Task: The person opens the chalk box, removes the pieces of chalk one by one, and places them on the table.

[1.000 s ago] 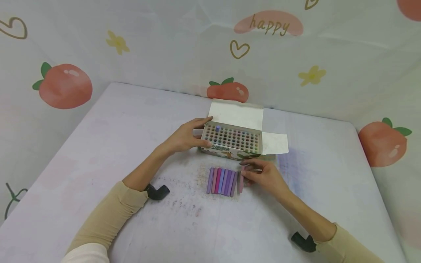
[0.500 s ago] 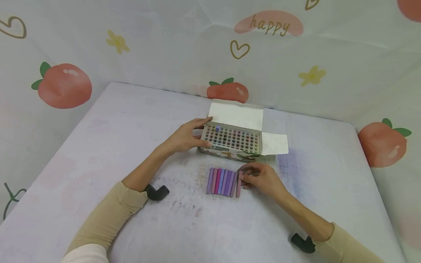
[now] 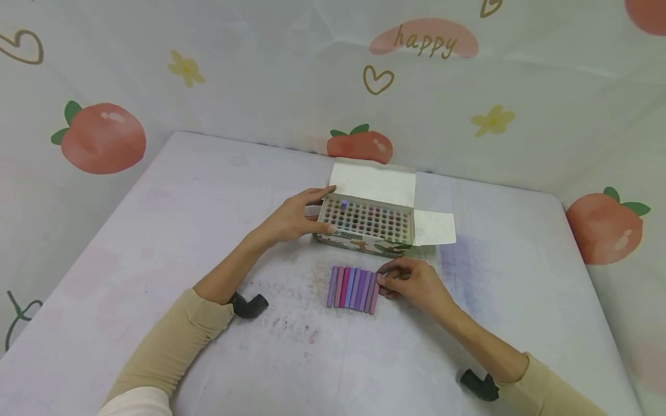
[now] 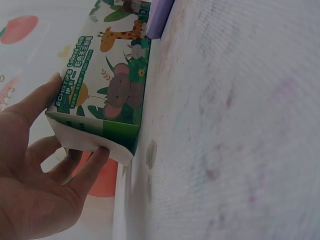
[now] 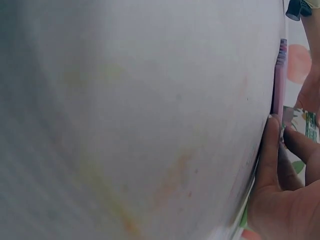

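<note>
My left hand (image 3: 288, 219) grips the left end of an open chalk box (image 3: 359, 243), thumb on the front edge and fingers toward the back. Inside the box are chalk ends with dark-centred rows; one purple chalk stick (image 3: 344, 204) pokes up at the back left. In the left wrist view the chalk box (image 4: 120, 75) shows animal prints and lettering. In front of it lies a side-by-side row of purple, pink and blue chalk sticks (image 3: 351, 287). At the row's right end my right hand (image 3: 416, 283) pinches the upper part of a pink chalk stick (image 3: 374, 299).
The box's lid flap (image 3: 373, 180) stands raised behind, and a side flap (image 3: 434, 227) sticks out to the right. Chalk smudges (image 3: 460, 268) mark the white tablecloth. A printed curtain (image 3: 260, 86) hangs behind the table. Black fittings (image 3: 250, 304) sit at both forearms.
My right hand has moved slightly left and toward me with the pink chalk stick, closing the gap to the row. The left hand and the box have stayed put.
</note>
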Motion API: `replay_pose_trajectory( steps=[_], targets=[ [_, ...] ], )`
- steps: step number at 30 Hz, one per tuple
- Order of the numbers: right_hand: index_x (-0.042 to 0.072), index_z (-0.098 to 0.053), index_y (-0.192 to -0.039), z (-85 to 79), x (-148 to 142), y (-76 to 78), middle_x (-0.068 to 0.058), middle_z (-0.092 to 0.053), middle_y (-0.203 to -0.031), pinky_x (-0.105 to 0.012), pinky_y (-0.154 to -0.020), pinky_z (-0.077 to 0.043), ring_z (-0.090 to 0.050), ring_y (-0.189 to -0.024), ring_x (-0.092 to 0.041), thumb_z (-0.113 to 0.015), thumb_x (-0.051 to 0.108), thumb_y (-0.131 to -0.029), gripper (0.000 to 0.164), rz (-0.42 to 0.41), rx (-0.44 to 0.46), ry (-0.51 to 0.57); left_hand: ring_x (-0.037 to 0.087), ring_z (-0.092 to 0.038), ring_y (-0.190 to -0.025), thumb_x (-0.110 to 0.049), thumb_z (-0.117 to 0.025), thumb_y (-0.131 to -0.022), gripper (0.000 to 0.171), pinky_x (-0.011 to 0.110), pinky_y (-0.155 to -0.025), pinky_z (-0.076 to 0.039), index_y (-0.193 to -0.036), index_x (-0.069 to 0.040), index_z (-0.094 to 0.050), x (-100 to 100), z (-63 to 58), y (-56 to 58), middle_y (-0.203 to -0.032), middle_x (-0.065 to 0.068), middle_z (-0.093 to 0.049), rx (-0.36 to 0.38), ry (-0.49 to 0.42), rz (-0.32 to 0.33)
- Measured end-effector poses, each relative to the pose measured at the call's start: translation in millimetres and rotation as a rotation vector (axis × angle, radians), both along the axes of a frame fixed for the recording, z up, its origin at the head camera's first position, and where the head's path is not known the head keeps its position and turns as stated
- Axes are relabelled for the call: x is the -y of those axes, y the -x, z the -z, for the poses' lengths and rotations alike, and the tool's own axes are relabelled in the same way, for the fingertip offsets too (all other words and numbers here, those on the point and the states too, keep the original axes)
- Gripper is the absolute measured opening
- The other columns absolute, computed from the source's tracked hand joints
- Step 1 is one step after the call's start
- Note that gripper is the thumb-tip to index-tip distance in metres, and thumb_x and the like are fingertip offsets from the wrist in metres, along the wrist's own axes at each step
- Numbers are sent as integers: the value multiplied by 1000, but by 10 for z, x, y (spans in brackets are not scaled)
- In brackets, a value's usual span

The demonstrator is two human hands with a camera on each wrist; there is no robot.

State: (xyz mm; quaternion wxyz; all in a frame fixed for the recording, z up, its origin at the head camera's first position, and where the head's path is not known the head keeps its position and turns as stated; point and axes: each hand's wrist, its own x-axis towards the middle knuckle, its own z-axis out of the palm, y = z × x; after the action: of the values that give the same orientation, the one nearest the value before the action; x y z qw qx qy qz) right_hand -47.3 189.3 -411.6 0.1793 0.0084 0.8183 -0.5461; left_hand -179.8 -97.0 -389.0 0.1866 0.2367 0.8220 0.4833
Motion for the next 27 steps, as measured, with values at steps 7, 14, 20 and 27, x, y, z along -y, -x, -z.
replay_pose_trajectory(
  steps=[7, 14, 20, 27],
  targets=[
    [-1, -71, -112, -54, -27, 17, -10, -73, -85, -30, -69, -63, -73, -75, -23, -72, 5, -90, 23, -46, -40, -38, 25, -35, -142, -32, -83, -82, 90, 38, -106, -49, -156, -30, -32, 5, 25, 9, -158, 4, -32, 1, -3, 3],
    [-2, -69, -117, -173, -47, 90, -16, -72, -100, -37, -71, -64, -72, -82, -27, -67, 3, -93, 25, -147, -59, 28, 25, -34, -142, -32, -83, -82, 90, 39, -107, -48, -156, -30, -32, 7, 9, 2, -158, 4, -31, -1, -1, 1],
    [-5, -68, -116, -356, 9, 216, -16, -73, -98, -45, -70, -63, -71, -79, -29, -66, 0, -93, 23, -233, -153, 42, 26, -33, -142, -33, -83, -83, 89, 42, -109, -46, -156, -30, -33, 11, -2, 0, -158, 4, -32, -17, 20, 2],
    [-3, -69, -116, -565, 101, 407, -19, -71, -99, -50, -73, -62, -70, -80, -29, -68, 5, -93, 24, -249, -216, 37, 25, -34, -142, -31, -83, -83, 89, 36, -106, -49, -156, -31, -32, 8, 11, 9, -158, 4, -31, 11, -11, 1]
  ],
)
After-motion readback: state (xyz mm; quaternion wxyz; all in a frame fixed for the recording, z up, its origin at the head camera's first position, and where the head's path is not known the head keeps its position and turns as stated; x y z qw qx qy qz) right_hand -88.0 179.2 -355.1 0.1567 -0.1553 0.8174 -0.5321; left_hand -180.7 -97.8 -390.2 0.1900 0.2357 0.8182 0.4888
